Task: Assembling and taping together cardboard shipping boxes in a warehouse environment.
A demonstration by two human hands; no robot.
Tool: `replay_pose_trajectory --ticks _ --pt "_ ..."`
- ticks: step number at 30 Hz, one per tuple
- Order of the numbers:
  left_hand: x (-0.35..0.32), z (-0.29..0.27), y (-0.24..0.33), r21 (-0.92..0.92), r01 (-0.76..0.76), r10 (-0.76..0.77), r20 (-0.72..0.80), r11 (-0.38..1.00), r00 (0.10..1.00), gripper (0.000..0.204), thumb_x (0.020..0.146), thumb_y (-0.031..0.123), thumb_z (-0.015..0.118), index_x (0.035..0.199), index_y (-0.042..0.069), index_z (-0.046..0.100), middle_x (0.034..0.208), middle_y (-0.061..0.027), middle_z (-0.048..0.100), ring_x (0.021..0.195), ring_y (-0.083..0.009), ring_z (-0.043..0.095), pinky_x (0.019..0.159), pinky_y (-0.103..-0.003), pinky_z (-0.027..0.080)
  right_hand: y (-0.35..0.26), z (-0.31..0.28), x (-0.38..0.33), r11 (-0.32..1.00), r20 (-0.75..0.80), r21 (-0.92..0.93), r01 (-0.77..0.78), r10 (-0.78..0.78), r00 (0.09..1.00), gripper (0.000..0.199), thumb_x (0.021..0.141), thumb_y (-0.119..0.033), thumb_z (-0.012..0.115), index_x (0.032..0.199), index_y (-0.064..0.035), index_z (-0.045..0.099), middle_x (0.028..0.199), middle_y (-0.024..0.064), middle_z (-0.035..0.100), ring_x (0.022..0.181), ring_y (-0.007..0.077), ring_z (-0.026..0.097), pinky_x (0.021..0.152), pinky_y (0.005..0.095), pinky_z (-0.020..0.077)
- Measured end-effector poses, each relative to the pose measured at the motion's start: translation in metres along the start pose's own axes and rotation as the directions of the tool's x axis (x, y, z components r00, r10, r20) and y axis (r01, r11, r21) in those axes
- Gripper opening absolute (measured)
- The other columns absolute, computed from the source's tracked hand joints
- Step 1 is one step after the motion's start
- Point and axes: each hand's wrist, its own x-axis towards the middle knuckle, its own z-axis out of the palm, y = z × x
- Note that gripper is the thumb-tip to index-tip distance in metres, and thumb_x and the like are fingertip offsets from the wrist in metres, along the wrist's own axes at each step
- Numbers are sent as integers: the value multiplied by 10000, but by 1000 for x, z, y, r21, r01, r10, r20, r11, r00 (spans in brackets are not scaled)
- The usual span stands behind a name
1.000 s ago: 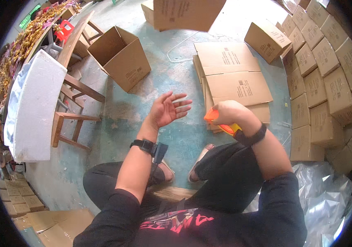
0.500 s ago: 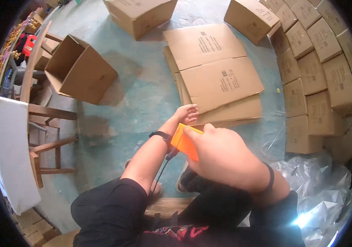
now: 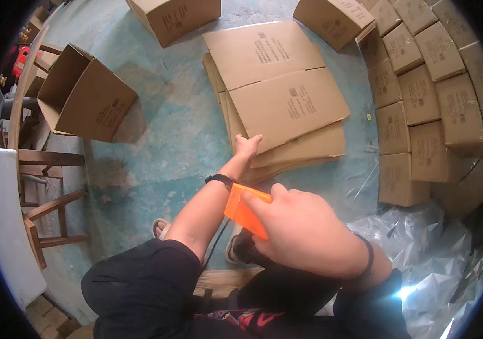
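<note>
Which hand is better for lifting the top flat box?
Probably the left hand: it's at the near edge of the flat box, while the right hand, farther back, holds an orange tool.

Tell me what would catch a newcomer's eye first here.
The bright orange tool in the right hand, just below the middle of the picture, stands out most. Above it, the left hand is at the near left corner of the top sheet of the flat cartons. Stacked boxes line the right side, and an open box sits at upper left.
</note>
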Motion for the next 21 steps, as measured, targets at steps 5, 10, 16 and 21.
replay_pose_trajectory --ticks 5,10,16,21 --pt "-33 -11 32 -248 364 -182 543 898 820 667 875 373 736 1356 24 431 887 -45 544 594 -173 512 524 -325 473 -3 4 -6 999 4 12 36 -36 999 417 782 -181 681 1145 4 593 867 183 625 747 334 686 643 401 567" --pt "-62 -10 32 -232 313 -209 384 921 899 671 906 350 695 1425 79 367 1072 -116 527 741 -214 578 614 -339 536 2 7 -3 997 64 54 52 -55 996 546 836 -338 702 1275 -52 547 853 227 617 712 378 667 685 421 550" --pt "-58 -15 20 -426 498 -169 608 755 776 625 928 301 641 1424 53 354 1219 -176 524 899 -243 626 691 -351 560 8 7 -1 992 84 73 103 -109 991 494 851 -311 694 1256 -71 545 854 222 613 720 375 667 685 419 547" --pt "-53 -11 0 -495 644 0 793 583 609 636 918 325 646 1416 28 383 1357 -207 517 915 -215 634 693 -317 545 7 7 3 980 89 85 183 -190 978 494 812 -156 645 1270 3 551 900 226 641 765 359 699 648 415 581"
